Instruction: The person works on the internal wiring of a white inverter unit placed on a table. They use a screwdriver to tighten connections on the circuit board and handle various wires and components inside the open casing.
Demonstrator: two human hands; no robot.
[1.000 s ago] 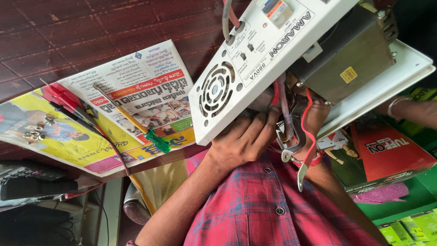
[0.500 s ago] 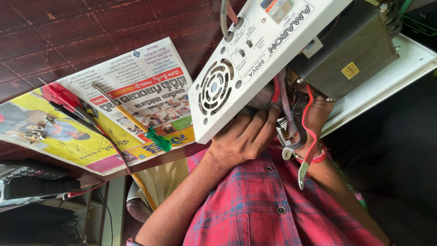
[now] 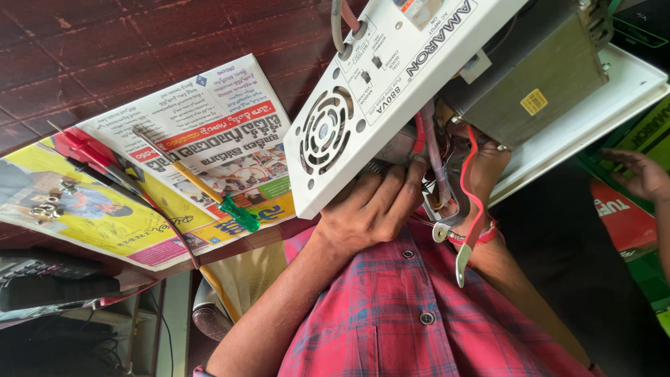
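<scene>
1. Closest in is the person's red checked shirt [image 3: 419, 314], with both forearms rising from it towards a white power unit [image 3: 391, 91] held just in front of the chest.
2. The left hand [image 3: 370, 209] is curled shut on the unit's lower edge, its fingers hooked up behind the white panel just beside the round fan grille [image 3: 323, 131].
3. The right hand [image 3: 485, 171] is tucked under the unit's open side, below the grey transformer block [image 3: 530, 77]. Wires and metal hide its fingers, so I cannot tell whether they grip or only prop.
4. The unit lies tilted, its long axis running from the grille low on the left up to the right. It sits directly above both hands, with the left nearer the grille end and the right nearer the exposed innards.
5. A red wire [image 3: 474, 188] loops down between the hands and ends in a flat metal lug [image 3: 462, 262] that hangs free.
6. Further left, on the dark worktop [image 3: 105, 56], a newspaper [image 3: 230, 119] carries a green-handled screwdriver [image 3: 209, 195], a red-handled tool [image 3: 87, 150] and a few loose screws [image 3: 45, 208], all well apart from both hands.
7. At the far right, another person's hand [image 3: 638, 174] rests on coloured boxes.
</scene>
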